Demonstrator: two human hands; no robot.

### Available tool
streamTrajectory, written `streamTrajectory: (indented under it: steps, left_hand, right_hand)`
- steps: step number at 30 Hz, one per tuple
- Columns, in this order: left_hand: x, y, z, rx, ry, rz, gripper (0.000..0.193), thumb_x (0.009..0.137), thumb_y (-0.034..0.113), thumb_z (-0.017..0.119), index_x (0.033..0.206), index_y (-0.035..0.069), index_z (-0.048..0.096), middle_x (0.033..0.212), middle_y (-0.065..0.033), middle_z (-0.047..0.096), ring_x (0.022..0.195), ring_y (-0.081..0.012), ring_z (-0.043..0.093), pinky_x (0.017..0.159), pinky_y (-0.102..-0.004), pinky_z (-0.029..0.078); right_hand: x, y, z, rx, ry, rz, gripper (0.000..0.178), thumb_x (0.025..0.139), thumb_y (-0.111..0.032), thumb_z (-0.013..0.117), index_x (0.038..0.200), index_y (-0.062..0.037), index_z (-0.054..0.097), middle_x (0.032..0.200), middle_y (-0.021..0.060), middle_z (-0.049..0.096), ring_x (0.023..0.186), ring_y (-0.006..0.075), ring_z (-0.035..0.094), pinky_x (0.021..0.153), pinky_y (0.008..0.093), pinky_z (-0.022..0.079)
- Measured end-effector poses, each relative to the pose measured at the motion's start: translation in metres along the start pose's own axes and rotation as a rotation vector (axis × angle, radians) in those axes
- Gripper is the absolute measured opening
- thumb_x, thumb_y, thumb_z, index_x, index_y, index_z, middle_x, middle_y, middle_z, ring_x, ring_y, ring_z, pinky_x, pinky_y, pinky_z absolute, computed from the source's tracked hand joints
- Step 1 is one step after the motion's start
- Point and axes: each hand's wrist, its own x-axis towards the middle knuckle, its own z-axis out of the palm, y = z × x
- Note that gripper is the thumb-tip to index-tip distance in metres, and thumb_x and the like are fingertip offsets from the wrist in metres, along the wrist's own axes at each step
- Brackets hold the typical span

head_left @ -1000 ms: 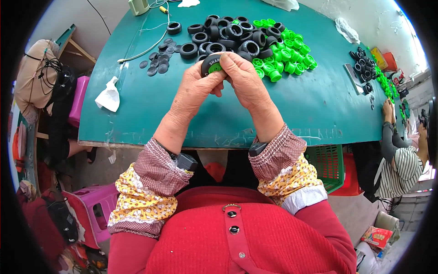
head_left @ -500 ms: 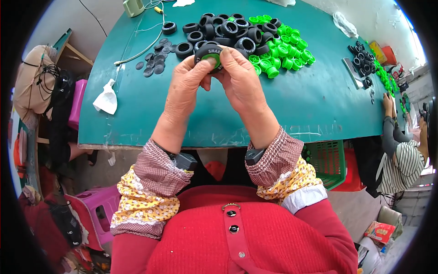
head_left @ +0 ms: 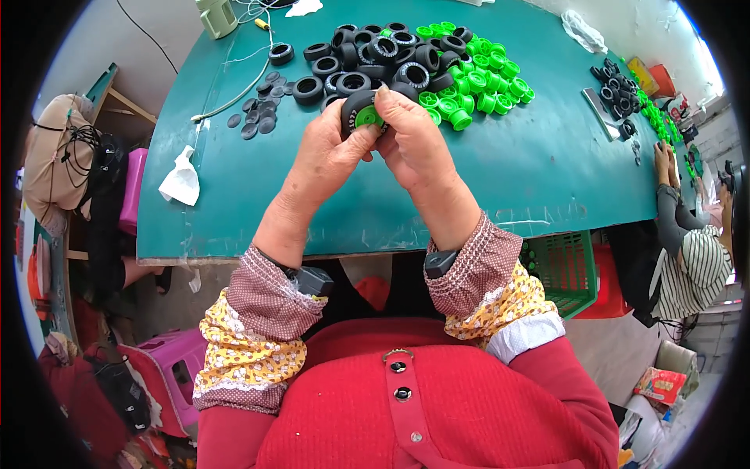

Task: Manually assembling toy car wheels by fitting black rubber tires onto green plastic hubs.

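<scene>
Between my two hands is a toy wheel: a black tyre (head_left: 353,112) with a green hub (head_left: 367,116) seated in its middle. My left hand (head_left: 334,146) grips its left and lower side, the thumb pressing on the hub. On the right side my right hand (head_left: 414,138) pinches the tyre's rim with thumb and fingers. Just beyond my hands lies a heap of black tyres (head_left: 375,55), and to its right a heap of bright green hubs (head_left: 484,82). Several flat black discs (head_left: 266,105) are scattered left of the tyres.
A white cable (head_left: 238,102) and crumpled white tissue (head_left: 181,178) lie on the green table (head_left: 500,184) at left, with a pale green mug (head_left: 216,17) behind. At far right a co-worker's hands (head_left: 666,160) are near more tyres and hubs. A green crate (head_left: 564,273) stands below the table edge.
The wheel has turned in my hands, and more of its hub face shows beside my left thumb. The whole view has shifted slightly.
</scene>
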Motion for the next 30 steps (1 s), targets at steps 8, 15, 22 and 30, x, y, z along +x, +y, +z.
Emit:
streamTrajectory:
  steps: [8, 15, 22, 30]
  left_hand:
    - [0.002, -0.006, 0.0, -0.333, 0.083, -0.015, 0.025, 0.081, 0.015, 0.06, 0.101, 0.002, 0.054, 0.075, -0.0018, 0.057, 0.062, -0.0086, 0.053, 0.058, -0.0211, 0.045]
    - [-0.001, -0.007, -0.005, -0.171, -0.038, -0.087, 0.023, 0.081, 0.019, 0.059, 0.096, 0.001, 0.056, 0.072, -0.0016, 0.058, 0.063, -0.0095, 0.056, 0.055, -0.0213, 0.042]
    - [0.001, -0.008, -0.003, -0.144, -0.094, -0.129, 0.03, 0.079, 0.014, 0.062, 0.104, -0.001, 0.054, 0.077, -0.0038, 0.058, 0.064, -0.01, 0.055, 0.057, -0.0214, 0.046]
    - [0.001, -0.009, -0.002, -0.074, -0.098, -0.036, 0.032, 0.079, 0.014, 0.062, 0.106, -0.001, 0.052, 0.08, -0.0051, 0.058, 0.065, -0.0105, 0.056, 0.058, -0.0215, 0.047]
  right_hand:
    - [-0.002, 0.006, 0.01, 0.084, 0.014, -0.053, 0.024, 0.088, -0.033, 0.049, 0.084, -0.0098, 0.054, 0.074, -0.0014, 0.054, 0.06, 0.0075, 0.047, 0.051, 0.0201, 0.038]
    - [-0.004, -0.002, 0.005, -0.204, -0.033, -0.073, 0.023, 0.085, -0.024, 0.054, 0.092, -0.0027, 0.055, 0.071, 0.0006, 0.054, 0.056, 0.0056, 0.047, 0.045, 0.0205, 0.038]
    - [0.0, 0.0, -0.006, -0.395, -0.027, -0.062, 0.023, 0.086, -0.024, 0.054, 0.089, -0.002, 0.057, 0.072, 0.0013, 0.055, 0.057, 0.007, 0.049, 0.047, 0.0207, 0.04]
    - [-0.001, -0.006, -0.006, -0.273, -0.04, -0.064, 0.021, 0.083, -0.02, 0.057, 0.09, -0.0004, 0.057, 0.071, 0.0017, 0.055, 0.054, 0.0063, 0.048, 0.045, 0.0203, 0.04]
